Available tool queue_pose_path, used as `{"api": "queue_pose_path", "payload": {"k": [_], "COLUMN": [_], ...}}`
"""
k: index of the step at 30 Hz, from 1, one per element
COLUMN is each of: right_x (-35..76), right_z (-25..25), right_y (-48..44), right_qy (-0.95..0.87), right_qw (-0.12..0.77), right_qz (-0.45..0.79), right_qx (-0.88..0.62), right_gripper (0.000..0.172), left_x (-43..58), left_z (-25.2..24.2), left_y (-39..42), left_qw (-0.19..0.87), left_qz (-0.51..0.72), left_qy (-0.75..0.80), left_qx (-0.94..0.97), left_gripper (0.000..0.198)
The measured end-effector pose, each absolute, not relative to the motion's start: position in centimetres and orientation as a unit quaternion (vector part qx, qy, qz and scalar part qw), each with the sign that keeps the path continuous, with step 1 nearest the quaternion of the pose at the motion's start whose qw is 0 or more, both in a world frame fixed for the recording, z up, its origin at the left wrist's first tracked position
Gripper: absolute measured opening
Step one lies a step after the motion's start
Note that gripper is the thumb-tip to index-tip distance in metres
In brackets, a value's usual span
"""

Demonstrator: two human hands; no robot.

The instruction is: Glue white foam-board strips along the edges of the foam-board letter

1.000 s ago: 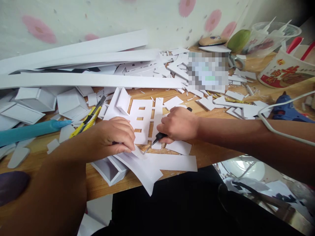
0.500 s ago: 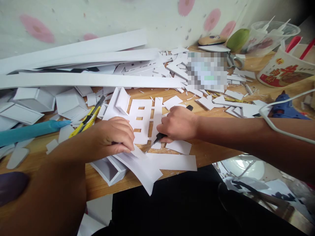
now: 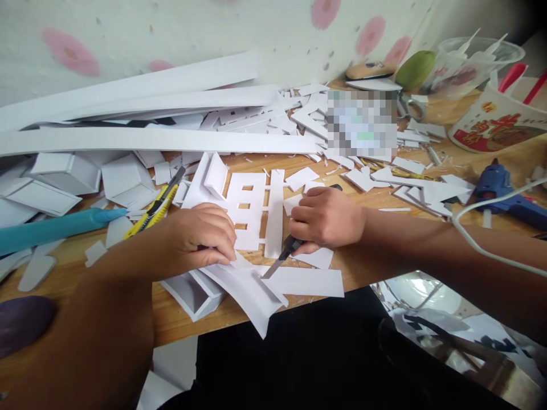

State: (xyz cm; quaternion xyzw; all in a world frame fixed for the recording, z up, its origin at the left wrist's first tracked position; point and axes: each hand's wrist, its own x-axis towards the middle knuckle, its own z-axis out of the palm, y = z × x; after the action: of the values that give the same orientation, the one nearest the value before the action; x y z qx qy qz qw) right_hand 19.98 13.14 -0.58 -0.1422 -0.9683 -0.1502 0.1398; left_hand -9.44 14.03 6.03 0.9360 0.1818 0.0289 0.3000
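Note:
My left hand (image 3: 209, 236) is closed at the near edge of the table, its fingertips and thumb pinching a white foam board piece (image 3: 252, 293). My right hand (image 3: 327, 219) grips a black utility knife (image 3: 291, 245), whose blade points down and left. The blade tip meets the raised edge of the held piece, or lies just over it; which one I cannot tell. A flat white strip (image 3: 307, 282) lies under the knife's side. Beyond the hands are a panel with window cut-outs (image 3: 257, 216) and a narrow upright strip (image 3: 274, 219).
A yellow utility knife (image 3: 156, 208) and a teal tube (image 3: 55, 228) lie at left. Long white boards (image 3: 162, 139) run along the back, with scraps around. At right are a blue glue gun (image 3: 496, 185), its white cable, scissors (image 3: 412, 107) and a paper noodle tub (image 3: 487, 125).
The knife in my right hand has moved right and slightly nearer, its blade now by the raised edge of the piece. My left hand keeps its hold almost unchanged.

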Motion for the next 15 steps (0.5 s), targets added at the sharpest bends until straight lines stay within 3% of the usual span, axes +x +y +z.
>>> {"api": "queue_pose_path", "payload": {"k": [7, 15], "right_x": [19.6, 17.0], "right_z": [-0.2, 2.5], "right_y": [12.0, 12.0], "right_qy": [-0.95, -0.947], "right_qw": [0.179, 0.088], "right_qz": [-0.087, -0.062], "right_qx": [-0.242, -0.303], "right_gripper": [0.065, 0.072], "left_x": [-9.2, -9.4], "left_z": [5.9, 5.9], "left_y": [14.0, 13.9], "left_qw": [0.304, 0.31], "left_qz": [0.04, 0.014], "left_qy": [0.172, 0.199], "left_qx": [0.936, 0.93], "left_gripper": [0.016, 0.018]}}
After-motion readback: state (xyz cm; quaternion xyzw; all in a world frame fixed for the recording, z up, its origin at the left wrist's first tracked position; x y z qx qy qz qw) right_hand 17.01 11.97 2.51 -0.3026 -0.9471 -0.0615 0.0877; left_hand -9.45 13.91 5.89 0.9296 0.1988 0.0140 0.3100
